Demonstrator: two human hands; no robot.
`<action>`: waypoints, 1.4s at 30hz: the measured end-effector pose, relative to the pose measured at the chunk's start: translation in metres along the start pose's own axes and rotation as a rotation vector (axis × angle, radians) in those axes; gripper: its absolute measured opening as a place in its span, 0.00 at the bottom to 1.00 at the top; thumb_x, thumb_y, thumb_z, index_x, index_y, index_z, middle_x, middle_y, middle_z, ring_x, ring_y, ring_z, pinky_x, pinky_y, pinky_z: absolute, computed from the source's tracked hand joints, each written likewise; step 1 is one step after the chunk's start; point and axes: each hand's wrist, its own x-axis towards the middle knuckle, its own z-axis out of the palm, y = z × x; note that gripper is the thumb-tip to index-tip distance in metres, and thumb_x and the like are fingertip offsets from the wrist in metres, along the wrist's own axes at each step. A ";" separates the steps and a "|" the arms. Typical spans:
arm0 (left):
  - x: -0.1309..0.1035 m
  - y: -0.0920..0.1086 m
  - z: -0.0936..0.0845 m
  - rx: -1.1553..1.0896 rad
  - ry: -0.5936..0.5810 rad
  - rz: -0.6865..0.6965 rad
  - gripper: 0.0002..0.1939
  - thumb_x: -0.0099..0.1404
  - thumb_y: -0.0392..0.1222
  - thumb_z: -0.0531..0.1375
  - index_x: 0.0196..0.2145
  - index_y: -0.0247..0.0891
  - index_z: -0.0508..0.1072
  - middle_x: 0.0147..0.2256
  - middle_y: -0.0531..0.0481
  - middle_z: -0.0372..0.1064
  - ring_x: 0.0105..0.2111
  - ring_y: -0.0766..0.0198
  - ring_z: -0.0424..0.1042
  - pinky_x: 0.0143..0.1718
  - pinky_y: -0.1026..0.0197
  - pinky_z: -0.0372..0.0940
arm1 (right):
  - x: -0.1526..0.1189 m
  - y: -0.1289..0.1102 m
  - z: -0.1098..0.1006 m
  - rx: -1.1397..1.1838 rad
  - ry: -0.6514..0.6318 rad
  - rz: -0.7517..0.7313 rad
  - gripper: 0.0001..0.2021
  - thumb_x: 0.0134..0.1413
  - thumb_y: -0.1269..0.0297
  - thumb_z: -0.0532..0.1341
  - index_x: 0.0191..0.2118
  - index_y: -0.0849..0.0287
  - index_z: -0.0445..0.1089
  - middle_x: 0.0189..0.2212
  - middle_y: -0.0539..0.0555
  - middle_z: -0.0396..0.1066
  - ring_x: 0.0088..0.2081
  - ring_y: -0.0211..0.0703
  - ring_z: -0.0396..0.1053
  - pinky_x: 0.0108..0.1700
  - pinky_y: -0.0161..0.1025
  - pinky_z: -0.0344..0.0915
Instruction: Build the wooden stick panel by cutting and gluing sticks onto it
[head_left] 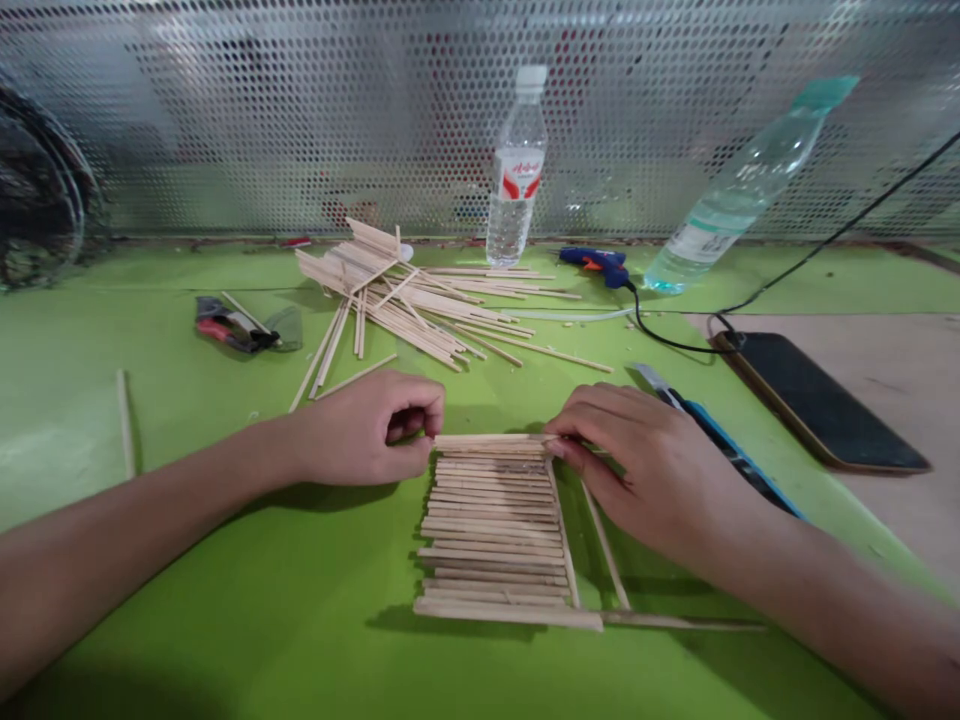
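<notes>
A panel of thin wooden sticks (495,530), laid side by side on a stick frame, lies on the green table between my hands. At its far edge runs a single wooden stick (491,440). My left hand (375,425) pinches this stick's left end between thumb and forefinger. The right end is pinched by my right hand (619,450), whose fingers cover that corner. To the right of the panel, bare frame sticks (606,545) stretch out under and beside my right wrist.
Behind lie a pile of loose sticks (427,310), a blue glue gun (596,265) with a black cable, and two bottles (517,175). A utility knife (720,440) and a phone (821,400) are on the right. A perforated metal screen (300,120) closes off the back.
</notes>
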 end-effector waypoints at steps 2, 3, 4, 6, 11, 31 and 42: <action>0.000 0.000 0.001 -0.005 0.004 -0.001 0.04 0.59 0.34 0.59 0.28 0.39 0.65 0.25 0.55 0.63 0.23 0.70 0.60 0.22 0.67 0.59 | 0.001 0.000 0.000 -0.002 -0.004 0.001 0.08 0.67 0.72 0.57 0.39 0.59 0.74 0.36 0.57 0.75 0.38 0.48 0.71 0.41 0.46 0.67; 0.000 0.000 0.001 -0.007 0.006 -0.001 0.05 0.59 0.34 0.59 0.28 0.39 0.65 0.25 0.55 0.62 0.23 0.70 0.60 0.21 0.67 0.59 | 0.002 0.000 0.000 -0.001 -0.006 0.001 0.08 0.67 0.71 0.57 0.39 0.59 0.74 0.36 0.57 0.75 0.38 0.48 0.71 0.41 0.46 0.67; 0.000 0.001 0.001 -0.008 0.009 -0.001 0.05 0.59 0.34 0.59 0.28 0.39 0.65 0.24 0.55 0.62 0.22 0.70 0.60 0.21 0.67 0.59 | 0.002 0.000 -0.001 -0.001 -0.009 0.002 0.08 0.67 0.71 0.57 0.39 0.59 0.74 0.36 0.56 0.75 0.38 0.47 0.71 0.41 0.46 0.67; 0.000 0.001 0.001 -0.006 0.008 -0.005 0.05 0.58 0.34 0.59 0.28 0.39 0.65 0.24 0.55 0.62 0.22 0.70 0.60 0.21 0.67 0.59 | 0.002 -0.001 -0.001 -0.004 -0.014 0.001 0.09 0.68 0.71 0.57 0.39 0.59 0.74 0.36 0.56 0.75 0.37 0.47 0.71 0.40 0.46 0.66; -0.001 0.002 0.001 -0.008 0.013 -0.003 0.05 0.58 0.34 0.59 0.28 0.38 0.65 0.24 0.56 0.62 0.23 0.71 0.60 0.21 0.68 0.58 | 0.002 -0.001 -0.003 -0.020 -0.023 -0.011 0.09 0.68 0.71 0.56 0.38 0.60 0.74 0.35 0.56 0.74 0.37 0.48 0.71 0.40 0.45 0.66; -0.002 -0.005 0.005 0.055 0.087 0.154 0.05 0.61 0.30 0.56 0.31 0.40 0.65 0.25 0.56 0.63 0.24 0.69 0.60 0.24 0.66 0.57 | 0.001 0.000 -0.006 -0.078 -0.052 -0.037 0.11 0.69 0.68 0.55 0.44 0.60 0.75 0.40 0.59 0.75 0.42 0.52 0.72 0.45 0.51 0.68; -0.002 -0.006 0.009 0.233 0.055 0.222 0.10 0.69 0.46 0.57 0.44 0.39 0.71 0.36 0.50 0.69 0.30 0.65 0.64 0.30 0.61 0.60 | 0.001 -0.002 -0.006 -0.052 -0.142 -0.023 0.09 0.62 0.73 0.55 0.43 0.60 0.72 0.40 0.59 0.72 0.43 0.54 0.70 0.44 0.51 0.66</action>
